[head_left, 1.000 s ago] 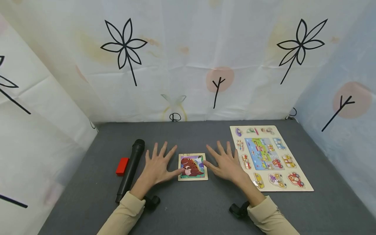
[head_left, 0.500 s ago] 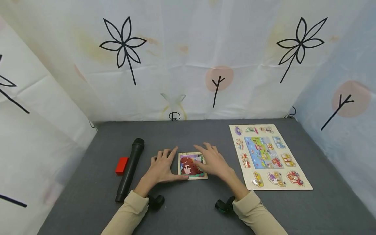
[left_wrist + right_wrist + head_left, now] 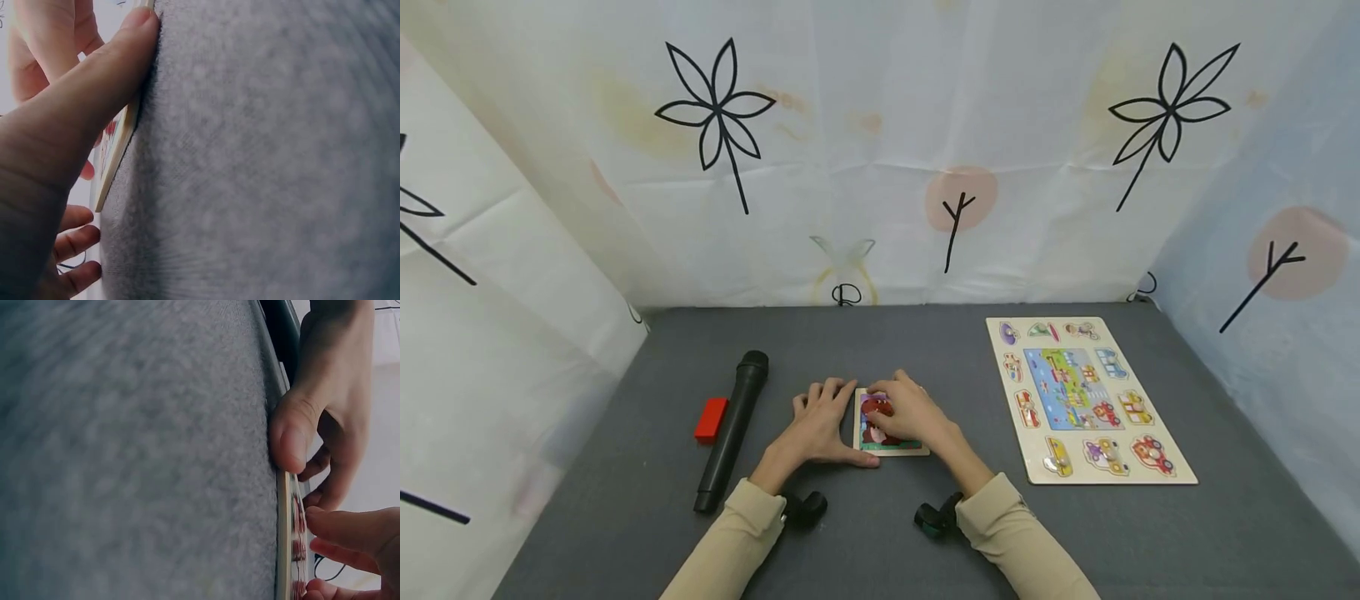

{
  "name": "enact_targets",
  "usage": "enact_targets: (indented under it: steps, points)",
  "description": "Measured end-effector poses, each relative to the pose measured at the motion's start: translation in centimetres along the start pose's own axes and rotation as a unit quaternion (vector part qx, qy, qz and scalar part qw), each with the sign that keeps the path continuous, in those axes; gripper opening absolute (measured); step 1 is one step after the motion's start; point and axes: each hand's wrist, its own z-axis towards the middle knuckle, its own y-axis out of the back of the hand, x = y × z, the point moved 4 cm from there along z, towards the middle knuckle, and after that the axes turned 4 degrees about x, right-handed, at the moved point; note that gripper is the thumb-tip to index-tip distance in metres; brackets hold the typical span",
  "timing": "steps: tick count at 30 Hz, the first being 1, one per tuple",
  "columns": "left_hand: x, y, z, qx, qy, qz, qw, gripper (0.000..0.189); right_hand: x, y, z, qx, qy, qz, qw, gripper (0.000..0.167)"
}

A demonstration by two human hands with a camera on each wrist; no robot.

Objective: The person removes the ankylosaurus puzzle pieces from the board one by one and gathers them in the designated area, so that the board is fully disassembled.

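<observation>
A small wooden jigsaw puzzle (image 3: 895,452) with a red-brown dinosaur picture lies flat on the grey table. My left hand (image 3: 823,427) holds its left side, the thumb at the near edge and the index finger by the far left corner. In the left wrist view that thumb (image 3: 119,59) lies along the board's edge, and other fingertips (image 3: 78,244) rest on the table past it. Over the puzzle's right part, my right hand (image 3: 913,414) bends down, hiding that part. The right wrist view shows its thumb (image 3: 344,526) and fingertips touching or nearly touching the pieces, spread apart.
To the left lies a black microphone (image 3: 733,429), with a red block (image 3: 711,420) beside it. A larger wooden peg puzzle board (image 3: 1075,392) with vehicle pieces lies at the right. White printed cloth (image 3: 880,150) stands behind the table and along both sides.
Both hands, spread beside the small puzzle a second ago, have moved inward. My left thumb and index finger have reached its edges. My right hand has moved left over the dinosaur picture.
</observation>
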Motion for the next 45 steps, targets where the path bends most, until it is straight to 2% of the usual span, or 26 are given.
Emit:
enact_targets:
  steps: [14, 26, 32, 38, 45]
  points:
    - [0.3, -0.2, 0.4, -0.005, -0.011, 0.008, 0.9999, 0.113, 0.3, -0.1, 0.4, 0.008, -0.018, -0.011, 0.9998, 0.032]
    - [0.3, -0.2, 0.2, -0.005, -0.010, -0.002, 0.9999, 0.112, 0.6, -0.3, 0.8, 0.016, -0.042, -0.040, 0.9982, 0.036]
    - [0.4, -0.2, 0.3, -0.007, -0.012, 0.001, 0.9999, 0.112, 0.6, -0.2, 0.8, 0.003, -0.049, -0.037, 0.9981, 0.036]
    - [0.5, 0.0, 0.2, -0.008, -0.015, 0.006, 0.9998, 0.111, 0.7, -0.3, 0.9, 0.002, -0.047, -0.043, 0.9980, 0.036]
    - [0.8, 0.3, 0.1, -0.018, -0.026, 0.011, 0.9994, 0.110, 1.3, -0.3, 1.0, 0.023, -0.042, -0.052, 0.9975, 0.044]
